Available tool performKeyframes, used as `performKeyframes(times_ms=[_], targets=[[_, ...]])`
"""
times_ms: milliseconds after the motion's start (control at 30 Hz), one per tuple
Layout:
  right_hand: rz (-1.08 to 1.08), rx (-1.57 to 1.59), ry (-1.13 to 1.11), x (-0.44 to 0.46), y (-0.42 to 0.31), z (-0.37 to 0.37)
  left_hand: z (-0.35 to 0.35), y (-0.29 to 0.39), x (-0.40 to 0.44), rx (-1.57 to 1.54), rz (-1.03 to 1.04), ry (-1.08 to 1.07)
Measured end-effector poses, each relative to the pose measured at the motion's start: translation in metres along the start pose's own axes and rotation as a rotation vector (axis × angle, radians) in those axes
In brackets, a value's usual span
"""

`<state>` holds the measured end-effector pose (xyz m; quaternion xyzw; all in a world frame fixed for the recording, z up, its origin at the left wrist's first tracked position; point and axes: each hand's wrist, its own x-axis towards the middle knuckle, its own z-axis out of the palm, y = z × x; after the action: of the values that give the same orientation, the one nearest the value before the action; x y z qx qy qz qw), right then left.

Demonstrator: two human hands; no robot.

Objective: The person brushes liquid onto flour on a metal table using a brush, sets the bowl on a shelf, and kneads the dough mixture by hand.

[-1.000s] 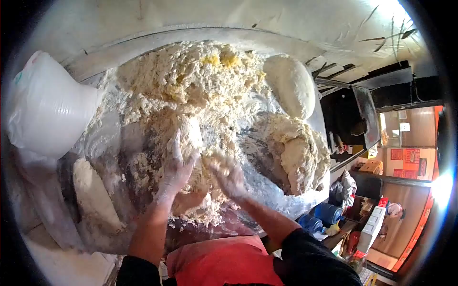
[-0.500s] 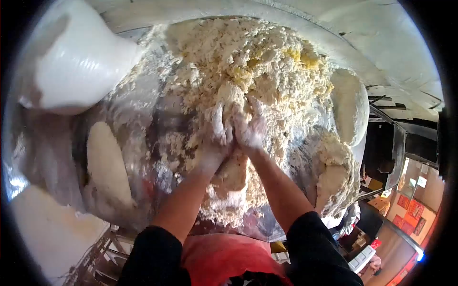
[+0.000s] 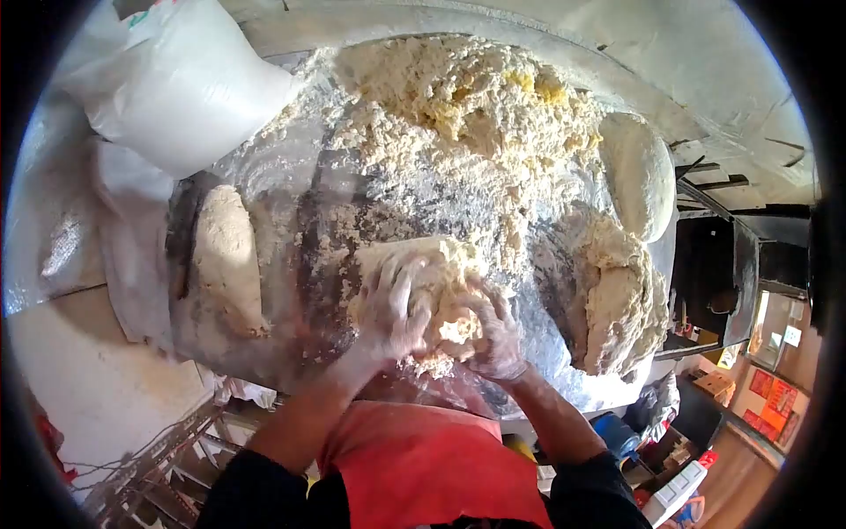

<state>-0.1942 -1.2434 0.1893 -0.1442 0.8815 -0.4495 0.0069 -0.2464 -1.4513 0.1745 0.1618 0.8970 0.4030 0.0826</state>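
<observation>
Near the front edge of the metal worktop point(image 3: 551, 331), both my hands are on a rough lump of dough point(image 3: 449, 260). My left hand point(image 3: 395, 304) is curled over its left side, fingers bent and dusted with flour. My right hand point(image 3: 495, 333) grips the right side, its fingers curved around the edge. A ragged piece of the dough shows between the two hands. Beyond them, a wide heap of crumbly, shaggy dough point(image 3: 493, 132) with yellow patches covers the back of the worktop.
On the left lie a smooth long dough piece point(image 3: 227, 260) and a white plastic sack point(image 3: 198, 88). To the right are a rough dough mass point(image 3: 617, 304) and a smooth dough loaf point(image 3: 639, 176). A red apron point(image 3: 432, 463) borders the worktop's front edge.
My hands have come from the crumbly heap back toward my body and moved apart. They now hold a dough lump near the front edge. The camera view has shifted too.
</observation>
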Motion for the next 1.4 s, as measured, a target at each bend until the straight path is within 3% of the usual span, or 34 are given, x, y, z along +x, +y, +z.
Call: performKeyframes(times_ms=[33,67,133,167,200,267,433,533,567,600,667,700,800,833,900,967,1033,1100,1167,1200,1233,1267,1367,1400], targets=[[0.082,-0.106,-0.021,0.014,-0.005,-0.003,0.014,-0.003,-0.015,-0.001,-0.016,0.096],[0.094,-0.167,-0.250,0.026,0.007,0.003,0.027,-0.002,-0.019,0.034,-0.029,0.141],[-0.196,-0.318,-0.194,0.038,0.054,0.037,0.050,-0.033,-0.012,0.150,0.047,0.231],[-0.129,-0.182,-0.147,0.049,0.073,0.049,0.054,-0.051,0.000,0.149,0.030,0.223],[-0.114,-0.322,-0.233,0.056,0.090,0.062,0.058,-0.073,0.016,0.144,0.095,0.282],[-0.027,-0.042,-0.166,0.093,0.107,0.064,0.058,-0.109,0.056,0.147,0.194,0.335],[-0.044,-0.281,0.177,0.167,0.147,0.066,0.061,-0.172,0.145,0.195,0.341,0.467],[0.440,-0.060,-0.279,0.148,0.234,0.085,0.069,-0.195,0.174,0.289,0.258,0.458],[0.629,0.010,-0.418,0.139,0.265,0.090,0.023,-0.143,0.179,0.014,0.040,0.121],[0.346,0.020,-0.278,0.128,0.212,0.069,-0.025,-0.090,0.184,-0.181,-0.251,-0.156],[-0.246,-0.110,0.045,0.109,0.093,0.022,-0.049,-0.057,0.161,-0.407,-0.244,-0.280],[-0.229,-0.157,0.056,0.073,0.086,0.026,-0.050,-0.023,0.145,0.071,-0.274,-0.285],[-0.079,-0.115,-0.133,-0.006,0.056,0.002,0.026,-0.047,0.055,-0.006,0.134,-0.321],[-0.015,-0.109,-0.198,-0.030,0.051,-0.005,0.011,-0.007,0.040,0.079,0.094,-0.342],[0.080,-0.167,0.043,-0.064,0.045,-0.008,0.037,0.008,-0.004,0.071,0.057,-0.079],[0.211,-0.226,0.054,-0.064,0.031,-0.019,0.039,0.027,-0.027,0.079,0.145,-0.022],[0.206,-0.148,0.003,-0.081,0.056,0.005,0.065,0.016,-0.051,0.104,0.216,0.185],[0.228,-0.110,0.027,-0.062,0.068,0.023,0.076,0.001,-0.041,0.169,0.236,0.207],[0.285,-0.044,0.104,-0.032,0.092,0.033,0.084,-0.019,-0.007,0.083,0.112,0.098],[0.297,-0.039,0.093,-0.028,0.112,0.043,0.090,-0.039,0.015,0.182,0.170,0.092],[0.279,-0.082,0.116,-0.031,0.139,0.059,0.089,-0.053,0.042,0.112,0.255,0.088],[0.256,-0.129,0.145,-0.031,0.167,0.073,0.093,-0.056,0.056,-0.151,-0.041,-0.060],[0.242,-0.155,0.366,0.077,0.154,0.031,0.086,-0.065,0.118,-1.298,-0.443,-0.168],[0.467,-0.116,0.365,0.098,0.161,0.029,0.087,-0.068,0.154,-1.011,-0.295,-0.174]])
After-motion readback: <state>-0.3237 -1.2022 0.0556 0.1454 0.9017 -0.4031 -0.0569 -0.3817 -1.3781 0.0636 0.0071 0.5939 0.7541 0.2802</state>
